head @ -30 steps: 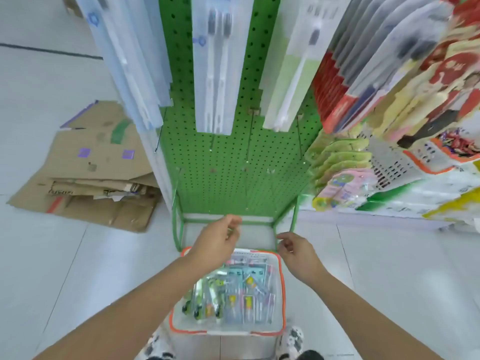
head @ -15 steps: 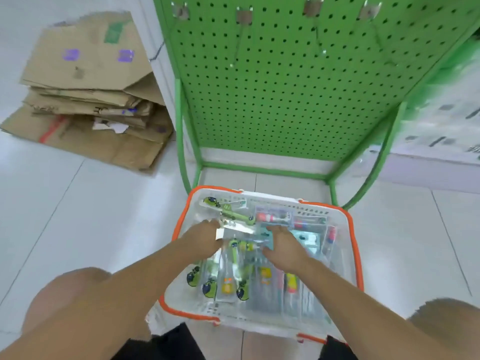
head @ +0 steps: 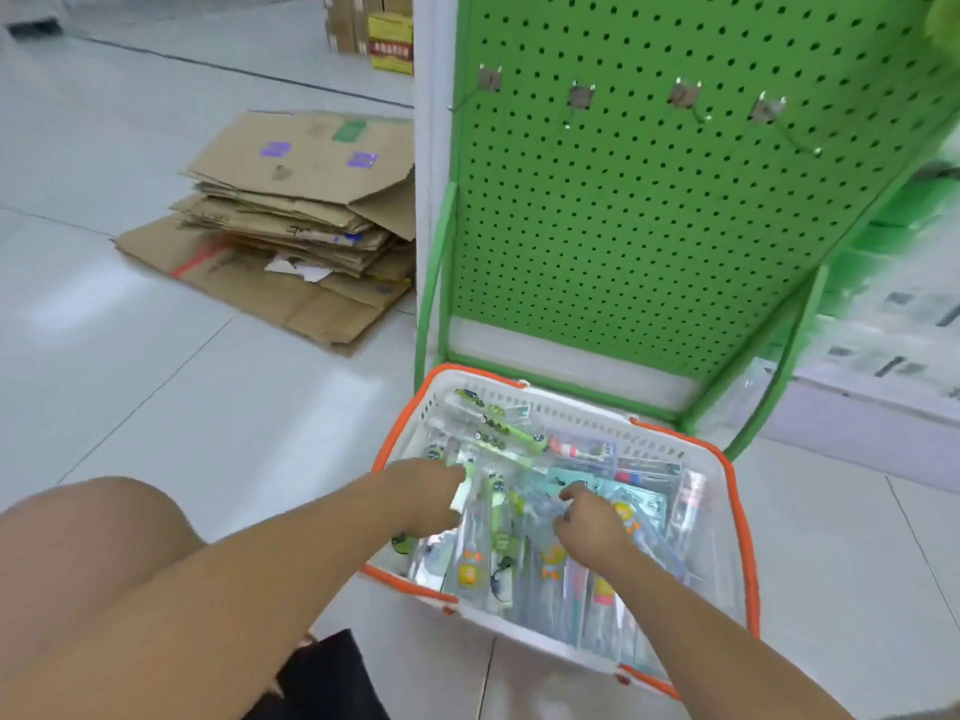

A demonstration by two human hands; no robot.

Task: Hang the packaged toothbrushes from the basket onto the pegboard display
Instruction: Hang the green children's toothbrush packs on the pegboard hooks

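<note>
A white basket with an orange rim (head: 574, 414) stands on the floor at the foot of the green pegboard (head: 649, 226). It holds several clear packaged toothbrushes (head: 498, 558) with cartoon handles. My left hand (head: 423, 493) is inside the basket at its left side, fingers curled round the edge of a green-and-white toothbrush package (head: 461, 493). My right hand (head: 592, 524) is in the middle of the basket, thumb and fingers curled on a clear package there. The metal hooks (head: 582, 98) on the lower pegboard are bare.
A stack of flattened cardboard (head: 291, 220) lies on the tiled floor left of the display. My bare knee (head: 88, 537) is at the lower left. A low white shelf base (head: 872, 407) runs along the right. Boxes (head: 387, 33) stand far back.
My view dropped from the hanging stock to the lower pegboard and basket. Both hands went down from the basket's far rim into the packages.
</note>
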